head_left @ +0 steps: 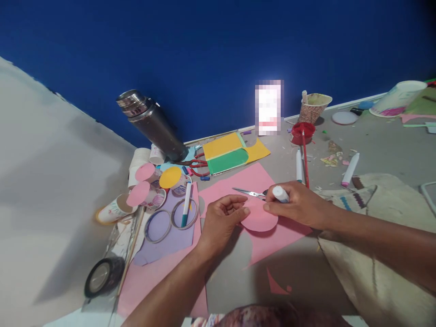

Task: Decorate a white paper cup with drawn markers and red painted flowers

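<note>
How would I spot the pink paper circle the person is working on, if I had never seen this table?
Start at the large pink sheet spread in the middle of the table. Both hands meet on it: the left hand and the right hand, which grips a white marker. The pink paper circle lies between them, a loose round cut-out, unlike the pink discs capping the cups farther left.

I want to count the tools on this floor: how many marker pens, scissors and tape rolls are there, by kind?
White plastic marker pens: 4, one in the right hand
Metal scissors: 2
Clear tape rings: 2
Black tape roll: 1
Total: 9
</note>
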Motion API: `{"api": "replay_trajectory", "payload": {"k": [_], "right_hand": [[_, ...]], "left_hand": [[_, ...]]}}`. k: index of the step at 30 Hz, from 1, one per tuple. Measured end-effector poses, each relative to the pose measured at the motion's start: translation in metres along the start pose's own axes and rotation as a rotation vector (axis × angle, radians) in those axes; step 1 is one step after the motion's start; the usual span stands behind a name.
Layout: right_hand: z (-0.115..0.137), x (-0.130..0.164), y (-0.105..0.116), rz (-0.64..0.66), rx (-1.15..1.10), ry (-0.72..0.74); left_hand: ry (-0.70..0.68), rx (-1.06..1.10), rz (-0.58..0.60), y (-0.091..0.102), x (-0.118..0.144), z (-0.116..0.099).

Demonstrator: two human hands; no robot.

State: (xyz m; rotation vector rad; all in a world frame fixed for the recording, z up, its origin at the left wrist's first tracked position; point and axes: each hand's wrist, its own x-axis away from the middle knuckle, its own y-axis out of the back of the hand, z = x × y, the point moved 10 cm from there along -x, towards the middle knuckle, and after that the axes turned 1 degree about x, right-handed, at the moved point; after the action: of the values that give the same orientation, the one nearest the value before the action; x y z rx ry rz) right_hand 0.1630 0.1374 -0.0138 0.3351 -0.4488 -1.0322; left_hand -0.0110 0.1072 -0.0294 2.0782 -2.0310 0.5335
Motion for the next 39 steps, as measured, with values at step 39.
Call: {"api": "replay_trajectory", "payload": {"k": [39], "right_hand": [[0.012, 0.002, -0.009, 0.015, 0.021, 0.054]], "left_hand": [[-0.09, -0.186, 0.093, -0.015, 0.013, -0.007]]}}
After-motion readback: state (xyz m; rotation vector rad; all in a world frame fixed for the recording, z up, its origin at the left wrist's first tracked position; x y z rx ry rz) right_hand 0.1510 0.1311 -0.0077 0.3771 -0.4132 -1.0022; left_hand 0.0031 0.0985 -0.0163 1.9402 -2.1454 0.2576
